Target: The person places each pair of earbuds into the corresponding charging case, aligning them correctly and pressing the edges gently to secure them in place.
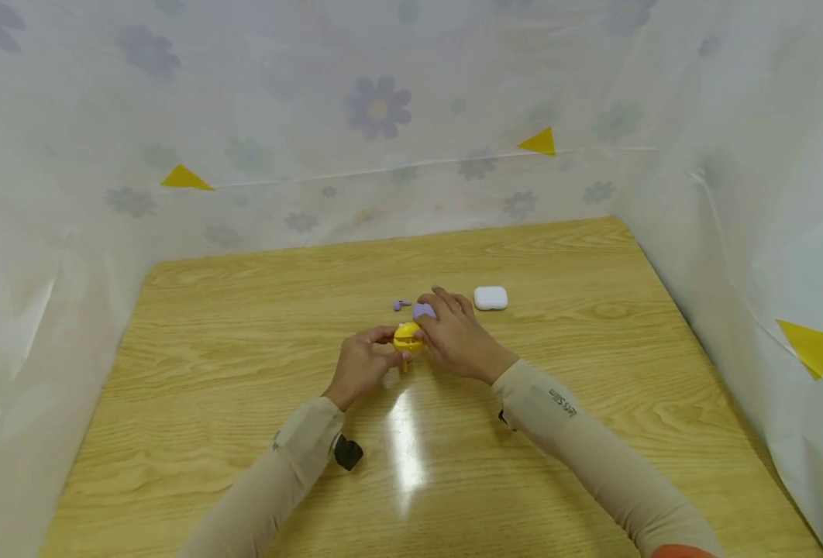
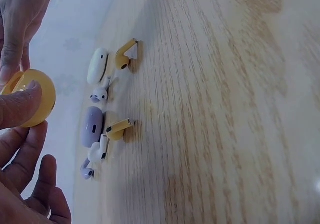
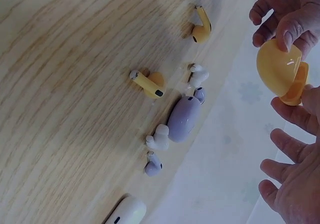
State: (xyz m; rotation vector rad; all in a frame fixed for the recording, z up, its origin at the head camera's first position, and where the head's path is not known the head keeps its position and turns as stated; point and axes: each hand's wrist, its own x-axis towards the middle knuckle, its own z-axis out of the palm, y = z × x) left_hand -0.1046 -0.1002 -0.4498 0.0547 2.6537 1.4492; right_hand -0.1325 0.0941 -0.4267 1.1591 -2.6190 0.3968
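Observation:
Both hands hold a yellow earbud case (image 1: 408,338) above the table, its lid partly raised. My left hand (image 1: 361,364) grips the case's rounded body, the thumb pressed on its face in the left wrist view. From the other side my right hand (image 1: 460,337) pinches the case at its open edge, its other fingers spread. Two yellow earbuds lie on the wood: one yellow earbud (image 3: 202,31) to the left, another yellow earbud (image 3: 149,84) nearer the right hand. The inside of the case is mostly hidden.
Beyond the hands lie a purple case (image 3: 184,119), white earbuds (image 3: 159,139) and purple earbuds (image 3: 153,165). A closed white case (image 1: 490,297) sits to the right. Flower-printed sheeting (image 1: 377,108) surrounds the wooden table (image 1: 244,333) at the back and sides.

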